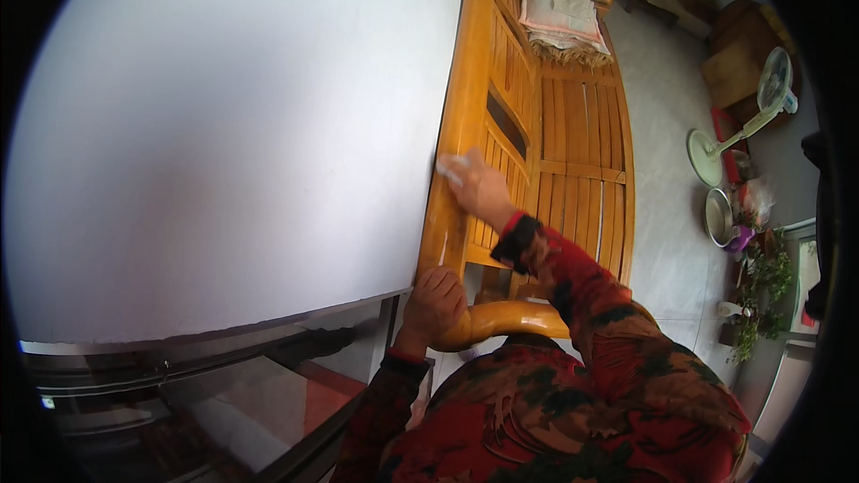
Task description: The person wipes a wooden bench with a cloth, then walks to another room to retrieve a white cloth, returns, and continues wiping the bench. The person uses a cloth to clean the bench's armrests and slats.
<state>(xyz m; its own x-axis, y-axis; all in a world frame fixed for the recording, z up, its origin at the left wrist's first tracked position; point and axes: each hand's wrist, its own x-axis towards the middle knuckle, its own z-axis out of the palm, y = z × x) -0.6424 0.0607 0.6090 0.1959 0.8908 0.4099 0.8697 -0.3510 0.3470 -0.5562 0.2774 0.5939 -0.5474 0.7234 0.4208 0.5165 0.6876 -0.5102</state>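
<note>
A varnished wooden bench with a slatted seat and back stands along the white wall. My right hand, slightly blurred, is closed on a whitish cloth, which lies against the bench's top rail. My left hand rests with bent fingers on the near end of that rail, beside the curved armrest; what lies under its palm is hidden. Folded pale cushions are stacked at the far end of the seat.
A white wall borders the bench on the left, with a dark-framed glass pane below it. On the right are a pedestal fan, a metal basin and green potted plants on the grey tiled floor.
</note>
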